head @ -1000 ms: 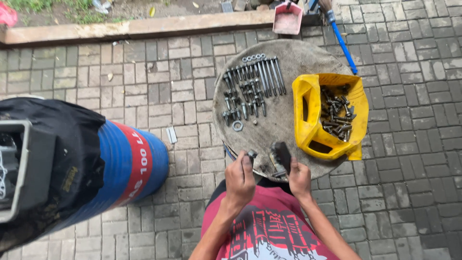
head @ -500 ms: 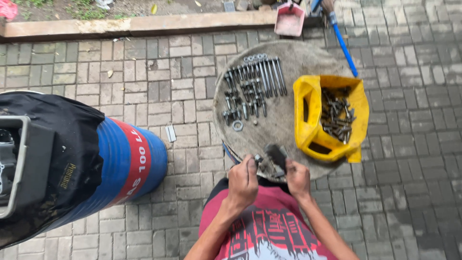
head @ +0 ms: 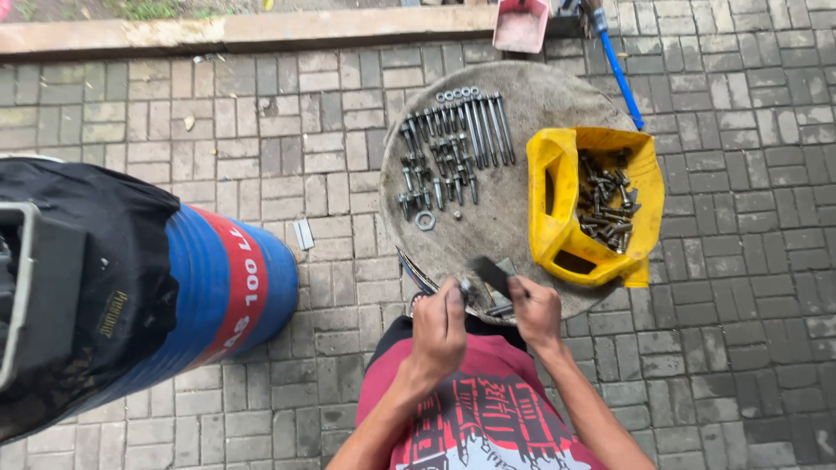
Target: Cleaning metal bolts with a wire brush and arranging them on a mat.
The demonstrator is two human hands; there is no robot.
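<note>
the ground is grey paving brick [head: 348, 130] with a concrete curb [head: 218, 35] along the top. at far left a blue drum [head: 235, 296] lies under a black cloth [head: 87, 261], and a small metal plate [head: 303, 234] sits on the bricks just beside it. further right a round grey drum top [head: 514, 209] serves as the work surface, with rows of bolts [head: 453, 148] and a loose washer [head: 425, 220] laid out on it. at its near edge the left hand [head: 438, 331] is closed on a small bolt [head: 466, 285], and the right hand [head: 535, 309] grips a dark brush [head: 492, 274] touching it. right of these, a cut yellow jug [head: 566, 200] holds more bolts. a pink dustpan [head: 521, 24] and a blue handle [head: 618, 74] lie beyond. compared with half a second ago, both hands have stayed at the near edge and the brush has tilted slightly.
</note>
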